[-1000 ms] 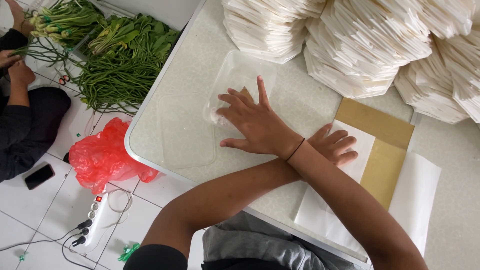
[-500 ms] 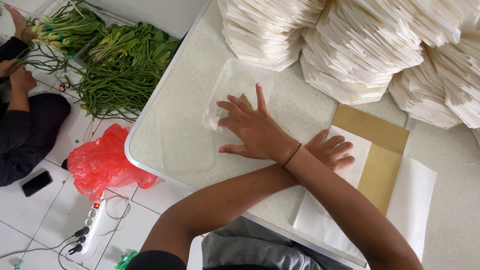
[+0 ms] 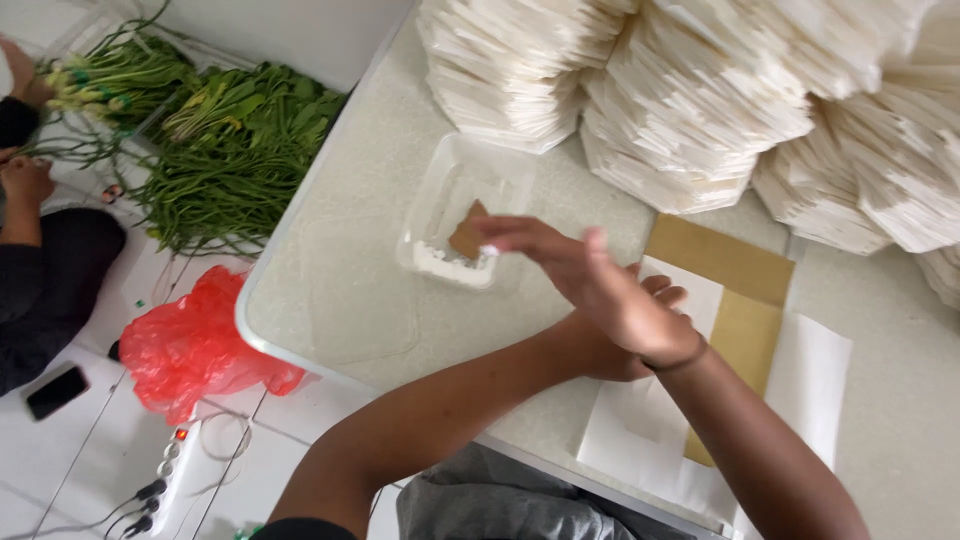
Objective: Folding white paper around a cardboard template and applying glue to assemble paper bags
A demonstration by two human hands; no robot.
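Now, big picture first: stacks of folded white paper crowd the far right of the pale table, and flat sheets of white and brown paper lie near the right edge. Left of those sits the clear plastic tray, its long axis running near to far, with a small brown piece lying inside. The arms cross here. The right hand is the nearer one, fingers loosely spread and holding nothing, fingertips hovering just at the tray's right rim, so the tray lies to their left. The left hand is tucked underneath, mostly hidden; I cannot tell its grip.
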